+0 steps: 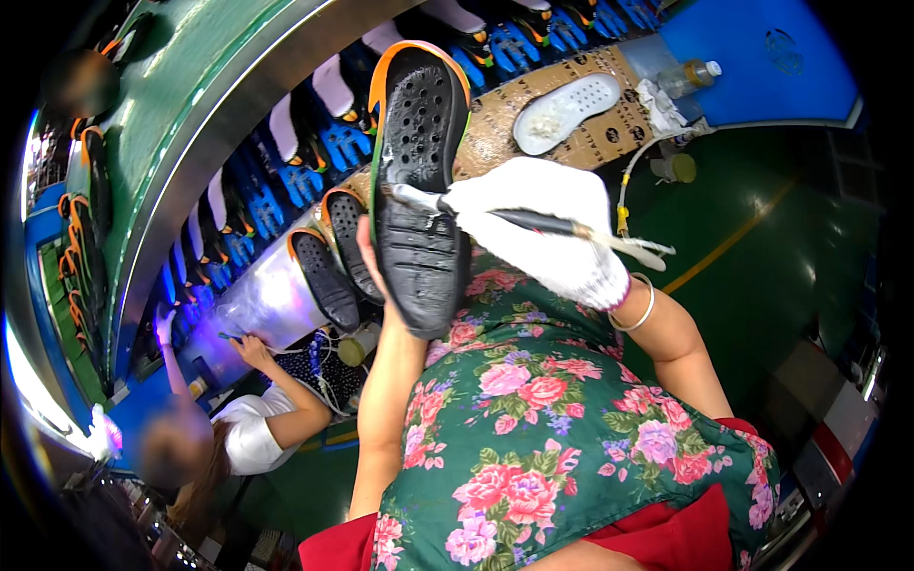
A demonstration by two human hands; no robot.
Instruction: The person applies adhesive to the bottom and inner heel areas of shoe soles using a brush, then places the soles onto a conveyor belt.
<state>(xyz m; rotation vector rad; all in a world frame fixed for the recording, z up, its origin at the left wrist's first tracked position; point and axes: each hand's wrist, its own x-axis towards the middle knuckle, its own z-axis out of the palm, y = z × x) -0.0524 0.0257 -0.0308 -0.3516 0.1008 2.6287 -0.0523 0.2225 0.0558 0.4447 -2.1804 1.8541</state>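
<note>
My bare left hand (pixel 370 259) is wrapped round a black shoe sole (pixel 416 162) with an orange and green rim, holding it up from below. The sole's perforated face is toward me, and most of that hand is hidden behind it. In a white knitted glove, my right hand (pixel 543 214) grips a brush (pixel 535 222) with a dark handle. The brush's pale bristles touch the middle of the sole, where the surface looks wet. To the left of my left hand, two similar black soles (pixel 324 281) with orange rims lie on the metal bench.
A whitish insole (pixel 568 112) lies on the taped cardboard (pixel 505 124) beyond my hands. Farther right are a clear bottle (pixel 687 78) and a yellow-fitted hose (pixel 625 190). Blue racks (pixel 347 147) bearing shoe parts run along the curved green-topped line (pixel 219 76). A co-worker (pixel 262 428) works at the left.
</note>
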